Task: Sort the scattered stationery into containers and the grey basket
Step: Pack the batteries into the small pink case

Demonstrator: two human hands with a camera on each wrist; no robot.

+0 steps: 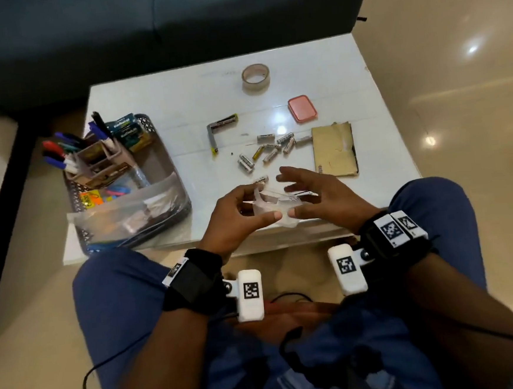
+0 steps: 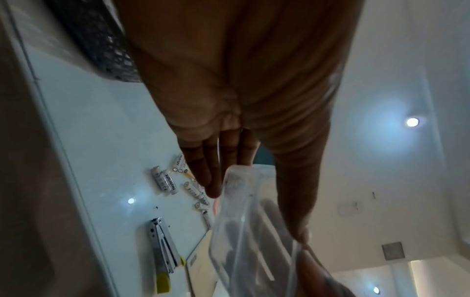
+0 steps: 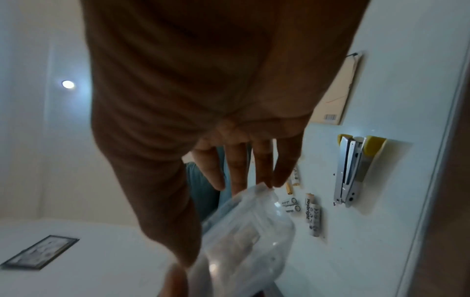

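A small clear plastic container (image 1: 276, 206) (image 2: 241, 251) (image 3: 244, 237) is held just above the table's near edge. My left hand (image 1: 250, 207) (image 2: 254, 213) grips its left side, fingers curled and thumb on the near rim. My right hand (image 1: 292, 194) (image 3: 223, 221) touches it with the thumb tip, its fingers straight and spread over the far rim. Several white batteries (image 1: 272, 151) (image 2: 167, 180) (image 3: 311, 213) lie scattered just beyond the hands. The grey basket (image 1: 77, 190) (image 2: 106, 44) stands at the left, holding pens, a holder and plastic bags.
An opened grey and yellow stapler (image 1: 217, 126) (image 2: 162, 247) (image 3: 351, 170) lies beyond the batteries. A tape roll (image 1: 255, 74) sits at the far side, a pink lid (image 1: 302, 108) and a brown cardboard envelope (image 1: 334, 149) at the right. A dark sofa backs the white table (image 1: 179, 90).
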